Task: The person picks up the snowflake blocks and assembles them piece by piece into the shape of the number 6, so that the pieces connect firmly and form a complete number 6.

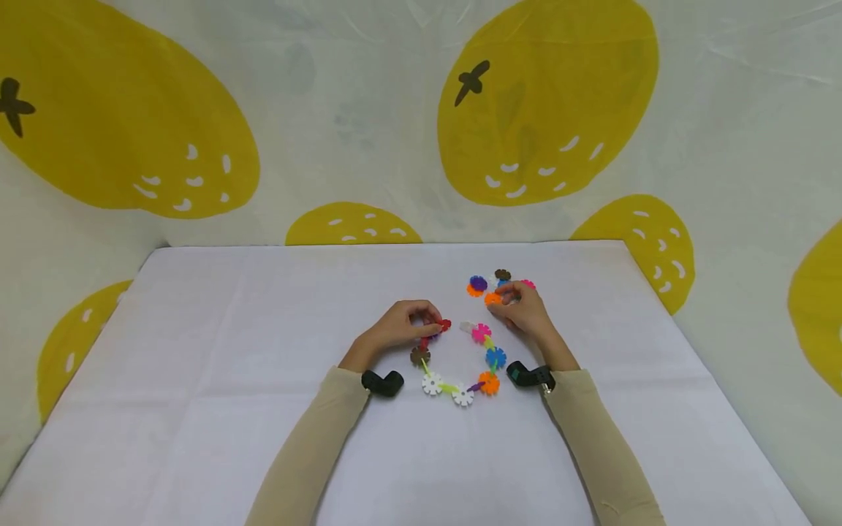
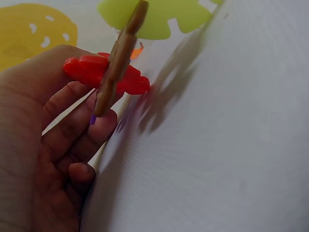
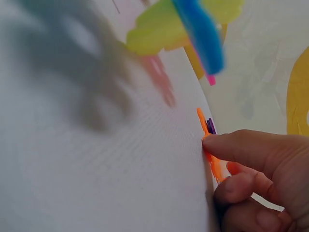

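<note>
Notched plastic snowflake discs in several colours are linked into a curved chain on the table, with a gap at the far side. My left hand (image 1: 409, 324) pinches the chain's left end at a red disc (image 1: 445, 324). Close to those fingers, a brown disc (image 2: 116, 63) crosses another red disc (image 2: 136, 82) in the left wrist view. A clear disc (image 1: 467, 326) ends the chain's right side, beside a pink disc (image 1: 482, 333). Over the loose discs, my right hand (image 1: 524, 310) pinches an orange disc (image 1: 492, 299) between thumb and fingers; the fingers partly cover it.
Loose discs lie beyond the chain, among them a purple disc (image 1: 478, 283), a brown disc (image 1: 503, 275) and a pink disc (image 1: 528, 284), partly behind the right hand. A white cloth covers the table (image 1: 197, 409). A fruit-patterned curtain (image 1: 368, 131) hangs behind it.
</note>
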Demonstrator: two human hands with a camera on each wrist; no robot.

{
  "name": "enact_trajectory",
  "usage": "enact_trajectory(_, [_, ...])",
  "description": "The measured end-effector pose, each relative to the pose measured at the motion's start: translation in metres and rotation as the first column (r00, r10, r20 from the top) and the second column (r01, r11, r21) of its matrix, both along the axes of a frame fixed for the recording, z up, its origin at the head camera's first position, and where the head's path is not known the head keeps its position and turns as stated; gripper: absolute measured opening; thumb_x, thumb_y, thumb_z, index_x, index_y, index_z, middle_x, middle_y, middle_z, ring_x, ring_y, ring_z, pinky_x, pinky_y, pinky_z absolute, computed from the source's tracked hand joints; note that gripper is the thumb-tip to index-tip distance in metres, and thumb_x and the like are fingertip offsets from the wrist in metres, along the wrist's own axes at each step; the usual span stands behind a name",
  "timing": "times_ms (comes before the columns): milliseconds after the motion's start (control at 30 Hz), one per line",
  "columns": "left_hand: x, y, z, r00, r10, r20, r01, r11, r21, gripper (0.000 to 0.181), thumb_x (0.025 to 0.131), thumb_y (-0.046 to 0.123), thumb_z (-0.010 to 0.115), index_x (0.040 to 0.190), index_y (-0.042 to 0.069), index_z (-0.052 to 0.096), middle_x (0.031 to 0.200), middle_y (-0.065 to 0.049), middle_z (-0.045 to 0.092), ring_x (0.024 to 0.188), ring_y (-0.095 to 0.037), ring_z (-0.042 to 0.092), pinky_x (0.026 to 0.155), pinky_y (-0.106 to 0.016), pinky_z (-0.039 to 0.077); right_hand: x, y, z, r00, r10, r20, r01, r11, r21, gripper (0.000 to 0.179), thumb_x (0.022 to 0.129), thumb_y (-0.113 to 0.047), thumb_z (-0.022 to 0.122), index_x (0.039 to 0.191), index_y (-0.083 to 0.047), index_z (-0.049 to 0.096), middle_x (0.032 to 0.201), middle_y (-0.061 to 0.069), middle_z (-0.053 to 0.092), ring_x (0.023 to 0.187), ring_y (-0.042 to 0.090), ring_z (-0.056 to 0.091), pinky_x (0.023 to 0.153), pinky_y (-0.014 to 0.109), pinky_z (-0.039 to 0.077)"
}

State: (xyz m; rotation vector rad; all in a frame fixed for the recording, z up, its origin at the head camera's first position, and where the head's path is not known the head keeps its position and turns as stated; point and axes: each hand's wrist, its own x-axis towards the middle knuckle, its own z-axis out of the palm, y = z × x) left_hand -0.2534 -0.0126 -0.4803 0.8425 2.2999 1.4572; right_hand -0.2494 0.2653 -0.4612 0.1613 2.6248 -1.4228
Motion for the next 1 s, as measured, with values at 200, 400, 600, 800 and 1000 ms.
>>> enact_trajectory(200, [0.0,0.0,0.0,1.0,0.016,-0.002,-0.016,1.0,-0.014,0.011,0.088,0.016,0.073,0.096,0.011,0.07,0.085,0.001,0.064,0.08,-0.012,0.056,0.073,-0.024,0.045,0.001,-0.002,0.002,1.0,0.011,-0.002,-0.011,1.0,0.002,0.032,0.088,-0.013,0.072,0.114,0.002,0.062,0.103,0.017,0.058,0.051,0.01,0.047,0.051,0.019,0.044])
enact_trajectory(400, [0.0,0.0,0.002,1.0,0.025,0.017,-0.024,0.999,-0.033,0.011,0.088,0.016,0.073,0.097,0.011,0.07,0.085,0.001,0.063,0.08,-0.013,0.055,0.073,-0.024,0.044,0.0,-0.002,0.001,0.999,0.028,0.016,-0.029,0.999,0.039,0.039,0.089,-0.015,0.071,0.125,-0.002,0.062,0.099,0.013,0.053,0.06,0.016,0.049,0.055,0.019,0.045])
enact_trajectory(600, [0.0,0.0,0.001,1.0,0.028,0.006,-0.028,0.999,-0.02,0.011,0.087,0.016,0.074,0.096,0.01,0.07,0.084,0.001,0.064,0.079,-0.012,0.055,0.072,-0.024,0.044,0.001,-0.003,0.003,0.999,0.014,0.039,-0.016,0.999,0.033,0.039,0.089,-0.018,0.072,0.121,-0.001,0.059,0.108,0.016,0.057,0.074,0.02,0.051,0.06,0.02,0.048])
enact_trajectory(800, [-0.001,0.0,-0.001,0.999,0.043,-0.008,-0.043,0.999,-0.001,0.014,0.085,0.02,0.077,0.095,0.011,0.072,0.084,0.003,0.066,0.078,-0.013,0.056,0.071,-0.024,0.045,0.003,-0.002,0.007,0.999,0.012,0.036,-0.011,0.999,-0.037,0.031,0.094,-0.017,0.067,0.115,0.003,0.059,0.098,0.016,0.064,0.067,0.017,0.058,0.063,0.02,0.051])
enact_trajectory(1000, [-0.001,0.0,-0.001,0.999,0.042,-0.026,-0.042,0.999,0.011,0.015,0.084,0.019,0.078,0.094,0.01,0.072,0.084,0.002,0.066,0.077,-0.013,0.055,0.071,-0.023,0.046,0.003,-0.002,0.011,0.999,0.049,0.021,-0.046,0.993,-0.105,0.032,0.094,-0.018,0.067,0.115,0.006,0.061,0.093,0.014,0.069,0.067,0.013,0.063,0.065,0.019,0.052])
